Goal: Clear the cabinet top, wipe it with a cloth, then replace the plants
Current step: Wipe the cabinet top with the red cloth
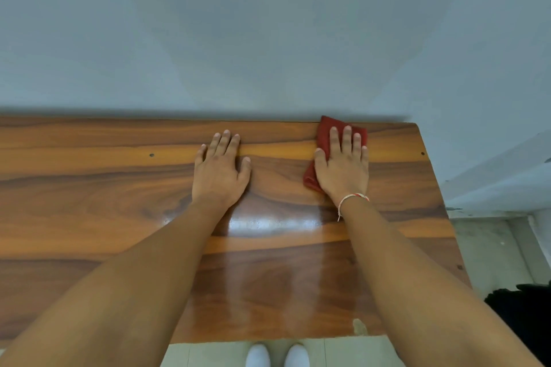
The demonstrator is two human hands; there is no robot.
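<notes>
The wooden cabinet top [104,194] fills the lower half of the head view, glossy with dark grain. My right hand [343,167] lies flat on a red cloth [323,134], pressing it onto the wood near the back right corner by the wall. My left hand [219,171] rests palm down on the bare wood in the middle, fingers spread, holding nothing. No plants are in view.
A pale grey wall [268,33] runs along the back edge of the cabinet. The cabinet's right edge drops to a tiled floor [489,250]. A dark object [524,316] sits at the lower right. White shoes [277,356] show below the front edge.
</notes>
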